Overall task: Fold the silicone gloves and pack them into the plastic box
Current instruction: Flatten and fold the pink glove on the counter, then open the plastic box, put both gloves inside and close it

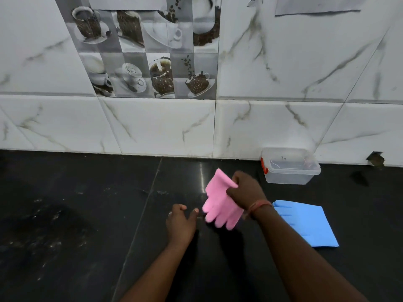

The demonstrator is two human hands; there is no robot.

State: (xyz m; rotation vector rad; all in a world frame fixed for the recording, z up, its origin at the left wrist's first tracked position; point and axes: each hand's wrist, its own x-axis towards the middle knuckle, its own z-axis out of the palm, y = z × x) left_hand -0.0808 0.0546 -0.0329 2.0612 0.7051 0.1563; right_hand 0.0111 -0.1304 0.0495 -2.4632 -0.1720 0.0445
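Note:
My right hand point(247, 189) grips a pink silicone glove point(219, 202) near its cuff and holds it above the black counter, fingers hanging down toward me. My left hand point(181, 223) hovers just left of the glove's fingertips, fingers loosely curled, holding nothing. A blue silicone glove point(307, 225) lies flat on the counter to the right, partly hidden behind my right forearm. The clear plastic box point(290, 167) with a red latch stands against the wall at the back right, its lid on.
The black stone counter point(87, 214) has pale smudges on the left. A white marble-tiled wall point(152, 125) rises along the counter's back edge. A dark hole point(376, 159) shows in the wall at far right.

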